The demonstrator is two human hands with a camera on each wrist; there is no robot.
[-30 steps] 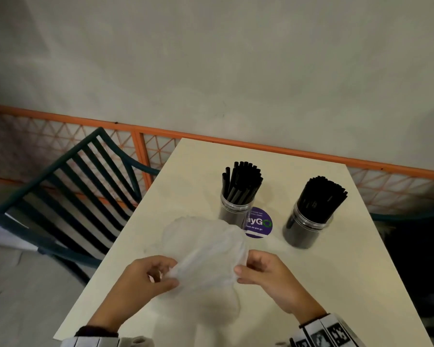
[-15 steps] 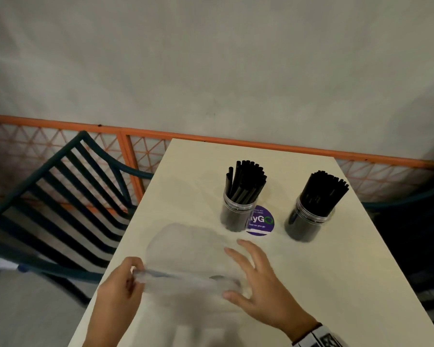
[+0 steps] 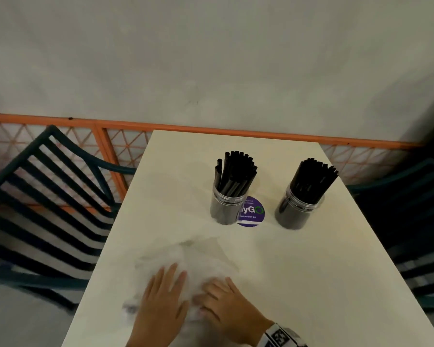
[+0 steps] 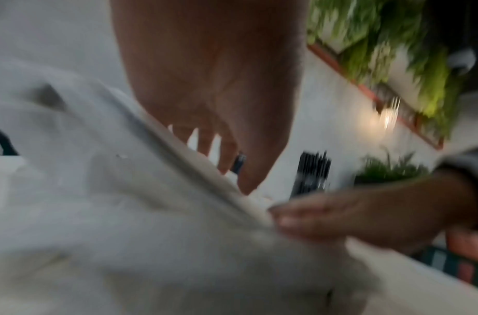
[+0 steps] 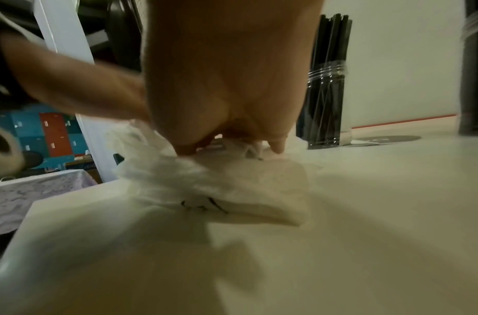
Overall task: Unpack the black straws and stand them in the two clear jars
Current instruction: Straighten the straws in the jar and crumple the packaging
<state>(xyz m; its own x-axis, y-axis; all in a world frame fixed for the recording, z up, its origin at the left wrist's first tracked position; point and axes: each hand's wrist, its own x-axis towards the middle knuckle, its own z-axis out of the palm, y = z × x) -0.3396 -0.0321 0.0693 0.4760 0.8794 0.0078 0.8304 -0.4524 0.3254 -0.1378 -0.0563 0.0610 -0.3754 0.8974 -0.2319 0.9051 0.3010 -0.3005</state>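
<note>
Two clear jars stand at the far middle of the table, the left jar [image 3: 224, 207] and the right jar [image 3: 297, 211]. Each holds a packed bunch of black straws [image 3: 236, 171], [image 3: 315, 177] standing upright. A thin, empty-looking clear plastic bag [image 3: 203, 254] lies crumpled on the table near me. My left hand [image 3: 164, 296] lies flat on the bag with its fingers straight. My right hand [image 3: 228, 304] presses down on the bag beside it, fingers pointing left, and the plastic [image 5: 219, 187] bunches under the fingertips. The left wrist view is blurred.
A round purple sticker [image 3: 252, 212] lies on the cream table [image 3: 298, 271] between the jars. A dark green slatted chair [image 3: 48, 196] stands at the left and another chair [image 3: 416, 209] at the right. An orange railing [image 3: 211, 127] runs behind the table's far edge.
The bag, held up between both hands a second ago, has come down onto the table. Both hands have let go of it and now press on it.
</note>
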